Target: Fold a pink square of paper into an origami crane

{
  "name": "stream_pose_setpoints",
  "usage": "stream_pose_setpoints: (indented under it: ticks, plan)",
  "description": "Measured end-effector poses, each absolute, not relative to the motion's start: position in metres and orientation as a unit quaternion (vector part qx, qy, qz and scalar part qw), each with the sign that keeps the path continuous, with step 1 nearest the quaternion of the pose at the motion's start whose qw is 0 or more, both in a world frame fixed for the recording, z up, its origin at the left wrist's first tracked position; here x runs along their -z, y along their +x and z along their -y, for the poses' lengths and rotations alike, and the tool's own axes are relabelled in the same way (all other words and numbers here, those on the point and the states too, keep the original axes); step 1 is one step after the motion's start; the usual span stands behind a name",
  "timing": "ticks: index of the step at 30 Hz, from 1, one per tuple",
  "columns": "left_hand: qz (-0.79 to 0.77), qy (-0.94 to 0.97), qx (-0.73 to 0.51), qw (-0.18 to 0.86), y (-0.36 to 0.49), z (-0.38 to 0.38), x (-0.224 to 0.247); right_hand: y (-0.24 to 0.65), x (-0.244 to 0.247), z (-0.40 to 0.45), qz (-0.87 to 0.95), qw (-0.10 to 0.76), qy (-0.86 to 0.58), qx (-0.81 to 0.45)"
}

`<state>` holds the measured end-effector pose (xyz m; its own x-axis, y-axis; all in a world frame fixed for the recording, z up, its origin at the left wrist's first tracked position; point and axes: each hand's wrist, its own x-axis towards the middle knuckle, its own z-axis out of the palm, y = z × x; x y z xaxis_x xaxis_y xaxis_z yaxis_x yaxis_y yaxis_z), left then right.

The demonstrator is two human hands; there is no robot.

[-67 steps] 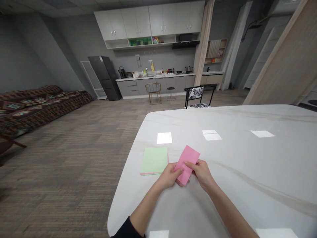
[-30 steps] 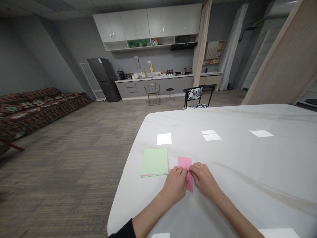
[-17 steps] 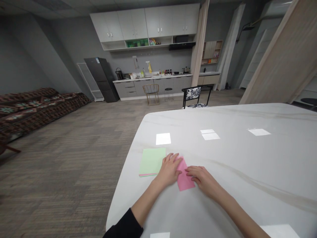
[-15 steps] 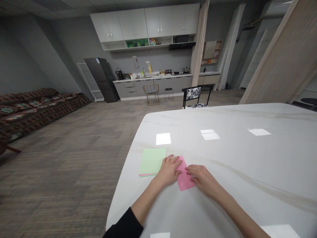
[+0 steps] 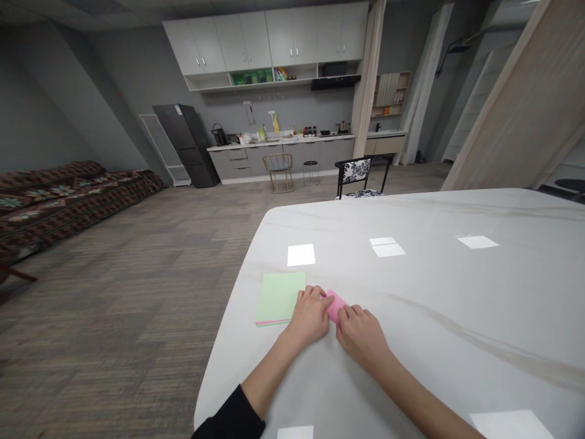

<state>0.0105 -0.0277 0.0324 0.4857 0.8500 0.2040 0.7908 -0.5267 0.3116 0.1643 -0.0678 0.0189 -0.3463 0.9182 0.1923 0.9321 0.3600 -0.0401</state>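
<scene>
A small pink sheet of paper (image 5: 336, 304), folded over on itself, lies on the white table between my hands. My left hand (image 5: 311, 316) grips its left side, fingers bent and the index finger pressed onto the paper. My right hand (image 5: 364, 336) is closed on the lower right end of the sheet, its fingertips curled over the edge. Parts of the paper are hidden under both hands. Just left of my left hand, a stack of coloured paper (image 5: 281, 297) has a light green sheet on top and pink and green edges underneath.
The white marbled table (image 5: 434, 286) has rounded corners, and its left edge runs close beside the paper stack. Bright light reflections show on its surface. Beyond it stand a patterned chair (image 5: 356, 172), a wire-backed chair (image 5: 278, 164) and a kitchen counter (image 5: 247, 160).
The pink paper has been folded up from its near end and now looks much shorter. My right hand has moved slightly inward and its fingers have curled tighter. My left hand stays nearly in place.
</scene>
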Motion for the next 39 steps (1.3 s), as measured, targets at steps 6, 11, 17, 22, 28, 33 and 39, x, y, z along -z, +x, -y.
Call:
stream_pose_setpoints:
  ticks: [6,11,17,22,28,33,39]
  plan:
    - [-0.495,0.805,-0.283,0.167,0.008,0.024,-0.027,0.173,-0.023,0.052,0.797,0.079,-0.598,0.03]
    - [-0.546,0.638,-0.428,0.334,0.015,0.015,-0.02,0.187,-0.035,0.036,0.715,0.218,-0.656,-0.104]
    - [-0.49,0.525,-0.436,0.542,0.028,0.008,-0.014,0.178,-0.03,0.042,0.72,0.303,-0.593,-0.197]
    - [-0.476,0.502,-0.458,0.558,0.029,0.007,-0.017,0.171,-0.038,0.049,0.756,0.258,-0.584,-0.147]
    - [-0.447,0.497,-0.47,0.576,0.026,0.006,-0.019,0.166,-0.044,0.05,0.72,0.292,-0.606,-0.172]
    - [-0.438,0.492,-0.466,0.591,0.025,0.003,-0.017,0.165,-0.042,0.049,0.655,0.384,-0.564,-0.323]
    - [-0.429,0.481,-0.465,0.607,0.023,0.001,-0.016,0.17,-0.038,0.044,0.562,0.446,-0.49,-0.495]
